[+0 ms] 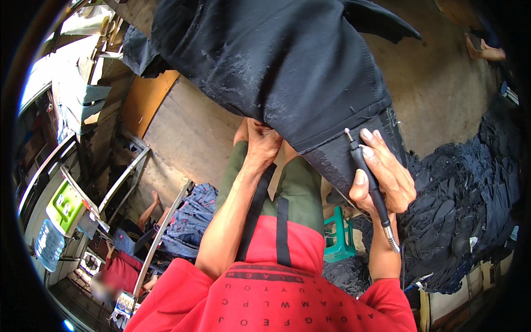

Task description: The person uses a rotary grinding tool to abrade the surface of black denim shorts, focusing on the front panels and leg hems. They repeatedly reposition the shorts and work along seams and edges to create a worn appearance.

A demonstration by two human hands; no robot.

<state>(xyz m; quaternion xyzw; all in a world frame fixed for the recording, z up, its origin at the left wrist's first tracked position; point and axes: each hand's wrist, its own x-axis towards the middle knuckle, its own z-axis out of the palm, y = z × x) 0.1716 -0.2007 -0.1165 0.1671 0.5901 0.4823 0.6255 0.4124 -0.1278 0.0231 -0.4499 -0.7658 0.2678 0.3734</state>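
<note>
A pair of black jeans (287, 72) spreads across the top middle, with pale worn patches on the cloth and a stitched seam near its right end. My left hand (263, 141) is closed at the near edge of the jeans, its fingertips partly hidden by the cloth. In my right hand (390, 177) is a slim black rotary tool (369, 180), pinched between thumb and fingers like a pen. The tool's small pale tip points up and left, close over the cloth by the seam; whether it touches I cannot tell.
At the right lies a large heap of dark garments (459, 199). A green plastic stool (338, 238) stands beside my legs. Blue jeans (191, 218) are piled at left, near another person in red (121, 271). A bare foot (487, 52) shows at upper right.
</note>
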